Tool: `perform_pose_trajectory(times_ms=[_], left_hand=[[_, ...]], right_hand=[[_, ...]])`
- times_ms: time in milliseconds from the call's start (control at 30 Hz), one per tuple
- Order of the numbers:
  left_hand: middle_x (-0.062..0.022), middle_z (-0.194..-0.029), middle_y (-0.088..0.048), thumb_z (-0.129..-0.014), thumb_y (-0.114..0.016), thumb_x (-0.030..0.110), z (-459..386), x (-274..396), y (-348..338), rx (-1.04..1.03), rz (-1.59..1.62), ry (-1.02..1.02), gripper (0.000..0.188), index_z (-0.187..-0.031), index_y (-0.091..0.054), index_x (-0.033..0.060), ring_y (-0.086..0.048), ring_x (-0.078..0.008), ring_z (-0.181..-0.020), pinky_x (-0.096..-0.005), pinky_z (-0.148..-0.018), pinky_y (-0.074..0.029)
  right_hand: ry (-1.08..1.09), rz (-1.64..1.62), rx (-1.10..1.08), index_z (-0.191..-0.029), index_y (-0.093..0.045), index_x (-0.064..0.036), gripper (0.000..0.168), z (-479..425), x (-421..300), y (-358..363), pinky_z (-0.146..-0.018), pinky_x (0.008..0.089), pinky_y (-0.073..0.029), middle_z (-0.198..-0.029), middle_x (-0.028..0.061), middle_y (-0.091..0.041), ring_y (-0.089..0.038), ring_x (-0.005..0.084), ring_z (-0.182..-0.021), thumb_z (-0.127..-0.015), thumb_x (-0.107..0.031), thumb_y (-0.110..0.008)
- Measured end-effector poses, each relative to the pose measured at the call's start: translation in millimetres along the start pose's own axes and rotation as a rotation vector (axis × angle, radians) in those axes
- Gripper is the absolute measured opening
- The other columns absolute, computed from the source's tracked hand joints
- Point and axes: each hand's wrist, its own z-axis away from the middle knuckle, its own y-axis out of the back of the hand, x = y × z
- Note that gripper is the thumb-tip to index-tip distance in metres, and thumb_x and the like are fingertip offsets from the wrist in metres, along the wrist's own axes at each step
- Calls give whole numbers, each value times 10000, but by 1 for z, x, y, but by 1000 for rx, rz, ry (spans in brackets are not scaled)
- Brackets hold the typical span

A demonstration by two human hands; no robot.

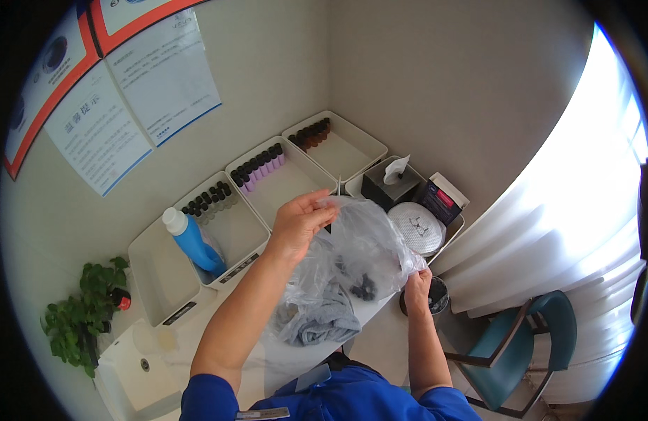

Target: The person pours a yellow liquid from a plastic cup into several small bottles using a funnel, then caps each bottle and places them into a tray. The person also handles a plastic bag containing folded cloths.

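Observation:
My left hand pinches the upper edge of a clear plastic bag. Lower and to the right, my right hand grips another edge, so the bag is stretched between both hands. Small black items show through the film; I cannot tell whether they lie inside or behind it. A grey towel lies crumpled on the white counter, partly under the plastic film.
Behind are white trays with rows of black-capped bottles, and a blue jug. A tissue box and round white container stand back right. A sink, a potted plant, a bin and a teal chair surround the counter.

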Motion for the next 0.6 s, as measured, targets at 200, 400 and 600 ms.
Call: perform_pose_trajectory(times_ms=[200,400,600], left_hand=[[-66,-828,-647,-897,-640,91,14,8,14,190,50,8,219,-1091,-631,-12,-635,-158,-733,-288,-701,-538],[-39,-769,-621,-908,-653,153,25,19,18,198,18,-88,126,-862,-605,46,-615,-144,-670,-278,-653,-526],[-40,-822,-628,-911,-618,131,53,15,59,175,50,-88,87,-859,-579,74,-621,-141,-762,-320,-719,-525]], right_hand=[[48,-212,-29,-1134,-625,27,244,16,-16,13,-838,265,-497,-1045,67,-677,-639,134,-933,-958,-134,-574],[74,-101,-88,-1074,-645,40,215,26,-25,16,-812,272,-493,-999,63,-673,-626,123,-905,-959,-108,-539],[380,548,-591,-943,-670,-21,263,66,-66,-7,-909,390,-487,-1160,133,-645,-608,310,-1065,-687,-2,-613]])
